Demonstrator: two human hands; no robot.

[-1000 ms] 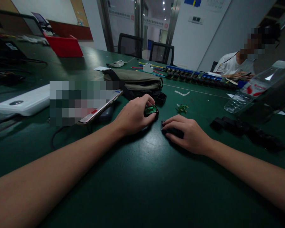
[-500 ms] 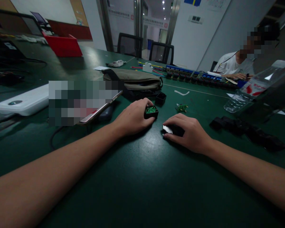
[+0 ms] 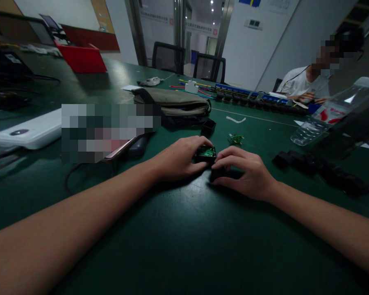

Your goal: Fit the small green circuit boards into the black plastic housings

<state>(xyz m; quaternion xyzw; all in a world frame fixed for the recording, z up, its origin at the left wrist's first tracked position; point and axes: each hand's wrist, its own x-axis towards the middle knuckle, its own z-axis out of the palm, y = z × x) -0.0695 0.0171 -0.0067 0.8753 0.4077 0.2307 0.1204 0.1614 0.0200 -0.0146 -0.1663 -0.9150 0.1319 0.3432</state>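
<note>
My left hand (image 3: 184, 159) grips a small black box (image 3: 206, 153) between thumb and fingers; a green circuit board shows inside its open top. Close on its right, my right hand (image 3: 246, 172) is closed on a black piece (image 3: 223, 173), mostly covered by the fingers. The two pieces are almost touching. Behind them a loose green circuit board (image 3: 236, 139) lies on the dark green table (image 3: 178, 241), and an open black box (image 3: 208, 127) stands near the bag.
A grey-green bag (image 3: 181, 102) lies behind. Left are a phone (image 3: 119, 148) and a white device (image 3: 30, 131). Right are a plastic bottle (image 3: 326, 114) and several black pieces (image 3: 320, 170). A person (image 3: 304, 84) sits across the table, beside a long row of parts.
My left hand and its box have moved right and slightly nearer me, up to my right hand. The white face on the right-hand piece no longer shows. The person's hands have shifted.
</note>
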